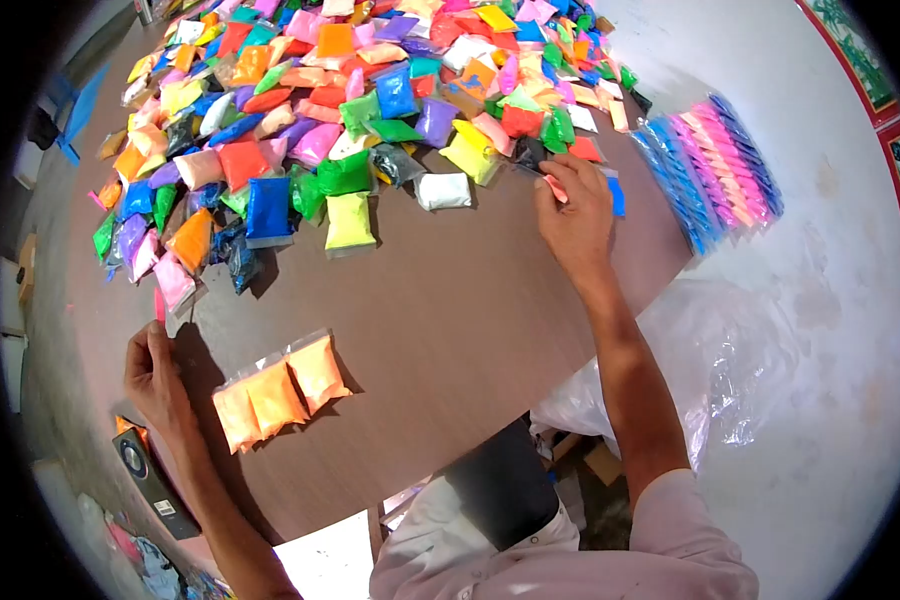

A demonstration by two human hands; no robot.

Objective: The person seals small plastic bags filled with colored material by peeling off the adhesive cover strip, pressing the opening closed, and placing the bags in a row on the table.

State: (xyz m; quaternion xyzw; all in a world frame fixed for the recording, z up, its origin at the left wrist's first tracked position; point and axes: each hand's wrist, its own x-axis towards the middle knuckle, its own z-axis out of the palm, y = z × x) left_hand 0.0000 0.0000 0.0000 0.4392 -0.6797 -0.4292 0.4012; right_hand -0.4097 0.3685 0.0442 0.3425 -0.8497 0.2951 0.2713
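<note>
Near the table's left edge, my left hand (156, 375) is closed, with a thin bright pink strip (159, 304) standing up from its fingertips. Close by lies a pale pink packet (174, 284). My right hand (580, 212) reaches to the near right side of the packet pile, its thumb and fingers closed around a small salmon-pink piece (556, 188), mostly hidden. A black packet (530, 153) lies just beyond these fingers, and a blue piece (616, 197) shows beside the hand. Three light orange packets (275, 394) rest side by side, overlapping, on the brown table (440, 330).
A large pile of small coloured packets (345, 173) covers the far part of the table. Bundled blue, pink and peach sticks (715, 172) lie at right. Clear plastic (730, 340) is crumpled below them. A black phone-like object (156, 484) sits at the left edge.
</note>
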